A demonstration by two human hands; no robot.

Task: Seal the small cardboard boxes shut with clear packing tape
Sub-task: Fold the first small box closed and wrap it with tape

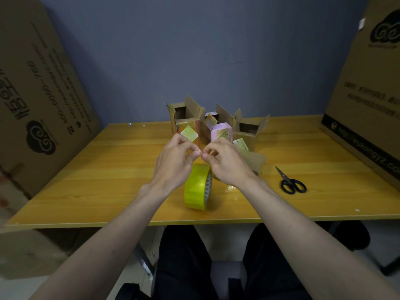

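Observation:
A roll of yellowish clear packing tape stands on its edge near the front middle of the wooden table. Just above it, my left hand and my right hand meet fingertip to fingertip, each pinching what looks like a small piece of tape, barely visible between them. Behind the hands stand three small boxes with flaps up: a brown box, a pink box and another brown box. A further cardboard piece lies partly hidden behind my right hand.
Black scissors lie on the table to the right of my right wrist. A crumpled scrap of tape sits beside the roll. Large cardboard cartons lean at the left and at the right of the table.

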